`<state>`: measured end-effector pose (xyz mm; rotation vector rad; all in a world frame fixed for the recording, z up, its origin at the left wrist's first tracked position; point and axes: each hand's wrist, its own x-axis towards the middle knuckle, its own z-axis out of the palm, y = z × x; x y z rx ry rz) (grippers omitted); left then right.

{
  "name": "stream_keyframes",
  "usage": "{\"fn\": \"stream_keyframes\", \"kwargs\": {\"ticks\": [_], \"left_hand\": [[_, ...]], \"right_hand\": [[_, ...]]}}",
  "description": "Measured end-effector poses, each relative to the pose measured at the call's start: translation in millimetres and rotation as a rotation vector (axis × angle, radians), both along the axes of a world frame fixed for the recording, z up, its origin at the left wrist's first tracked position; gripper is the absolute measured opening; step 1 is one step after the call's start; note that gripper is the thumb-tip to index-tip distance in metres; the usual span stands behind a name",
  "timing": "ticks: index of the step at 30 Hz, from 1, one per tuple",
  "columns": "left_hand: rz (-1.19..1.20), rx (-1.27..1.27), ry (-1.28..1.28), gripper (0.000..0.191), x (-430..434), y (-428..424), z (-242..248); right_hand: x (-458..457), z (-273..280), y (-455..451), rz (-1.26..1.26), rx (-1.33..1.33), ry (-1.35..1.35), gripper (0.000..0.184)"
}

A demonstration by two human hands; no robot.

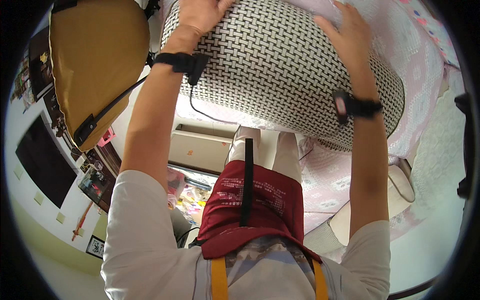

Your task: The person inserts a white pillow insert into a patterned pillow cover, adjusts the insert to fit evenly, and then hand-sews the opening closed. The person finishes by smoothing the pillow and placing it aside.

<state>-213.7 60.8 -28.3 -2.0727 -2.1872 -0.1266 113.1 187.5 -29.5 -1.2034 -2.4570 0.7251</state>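
Note:
A large cushion [270, 71] with a black-and-white basket-weave cover lies across the sofa in front of me. My left hand [202, 15] rests at its upper left, with the fingertips cut off by the top edge of the view. Over the cushion's upper right side is my right hand [348, 37], slightly blurred, its thumb and fingers spread. Whether the right palm touches the cover, I cannot tell. Black straps with small devices circle both wrists. Beneath the cushion spreads a pink-and-white quilted sofa cover [416, 93].
To the left stands a mustard cloth-covered object [101, 67], with a black cable [120, 95] running toward my left wrist. A beige box-like piece [198, 150] lies beside my legs, near a cluttered surface [191, 198]. Pale bolsters [397, 183] lie at the right.

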Motion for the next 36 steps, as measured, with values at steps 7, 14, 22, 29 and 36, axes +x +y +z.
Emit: {"fn": "stream_keyframes", "kwargs": {"ticks": [7, 14, 22, 29, 36], "left_hand": [[0.129, -0.241, -0.348, 0.081, 32, -216, -50], [0.083, -0.19, -0.319, 0.076, -9, -149, -109], [0.516, 0.243, -0.37, 0.061, 50, -167, -40], [1.506, 0.684, -1.528, 0.089, 105, -247, -78], [1.549, 0.793, -1.443, 0.061, 16, -237, -126]], "right_hand": [[-15, -45, -183, 0.092, 0.043, -0.24, 0.104], [-57, -110, -140, 0.026, 0.122, -0.285, 0.108], [-87, -19, 5, 0.115, -0.658, -0.516, 0.087], [-157, -71, 4, 0.004, -0.678, -0.467, 0.089], [-29, -6, -58, 0.268, -0.588, -0.055, 0.076]]}}
